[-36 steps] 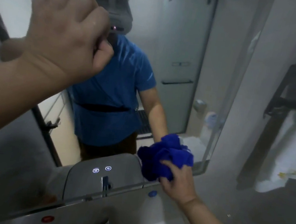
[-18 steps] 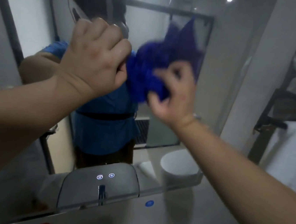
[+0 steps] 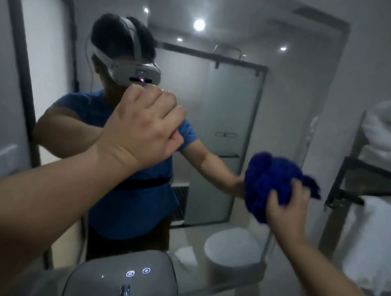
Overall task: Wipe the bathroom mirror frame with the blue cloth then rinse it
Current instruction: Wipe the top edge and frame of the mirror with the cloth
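The right hand (image 3: 288, 207) grasps the bunched blue cloth (image 3: 267, 179) against the mirror (image 3: 228, 98), near its right edge. The left hand (image 3: 141, 127) is raised, clenched in an empty fist.

Dim, greyish light; round white ceiling spotlights (image 3: 199, 24) glare in reflection above the fingers (image 3: 160, 105) of the left hand (image 3: 141, 130). Soft blur everywhere, edges bend outward.

A bathroom: the wall mirror (image 3: 291, 97) reflects a frosted shower door (image 3: 225, 127) and a toilet (image 3: 229, 250). White towels (image 3: 378, 239) hang on a rack (image 3: 344, 196) right of the mirror, and a tap (image 3: 125, 294) stands below it.
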A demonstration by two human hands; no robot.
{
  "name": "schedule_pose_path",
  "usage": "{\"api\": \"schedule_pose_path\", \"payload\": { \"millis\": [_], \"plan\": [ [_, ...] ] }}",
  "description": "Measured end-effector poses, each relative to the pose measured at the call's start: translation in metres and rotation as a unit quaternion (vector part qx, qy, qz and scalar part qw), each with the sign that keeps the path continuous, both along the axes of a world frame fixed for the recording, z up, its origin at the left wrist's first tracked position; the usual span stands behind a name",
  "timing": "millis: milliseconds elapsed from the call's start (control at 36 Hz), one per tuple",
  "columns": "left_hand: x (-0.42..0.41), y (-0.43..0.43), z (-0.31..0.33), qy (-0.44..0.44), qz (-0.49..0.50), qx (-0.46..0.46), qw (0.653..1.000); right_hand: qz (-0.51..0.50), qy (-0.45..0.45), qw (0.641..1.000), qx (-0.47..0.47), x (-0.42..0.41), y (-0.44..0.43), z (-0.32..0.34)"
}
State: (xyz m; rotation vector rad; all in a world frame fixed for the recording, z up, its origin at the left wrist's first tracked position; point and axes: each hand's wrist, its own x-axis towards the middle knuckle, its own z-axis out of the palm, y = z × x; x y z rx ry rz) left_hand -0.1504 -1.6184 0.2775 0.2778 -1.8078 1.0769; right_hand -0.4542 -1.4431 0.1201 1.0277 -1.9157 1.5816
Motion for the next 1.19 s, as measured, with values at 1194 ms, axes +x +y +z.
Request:
{"api": "schedule_pose_path", "payload": {
  "millis": [1194],
  "plan": [
    [0.004,0.007,0.003,0.005,-0.036,0.041,0.998,0.005,-0.128,0.99,-0.059,0.055,-0.026,0.121]
  ]
}}
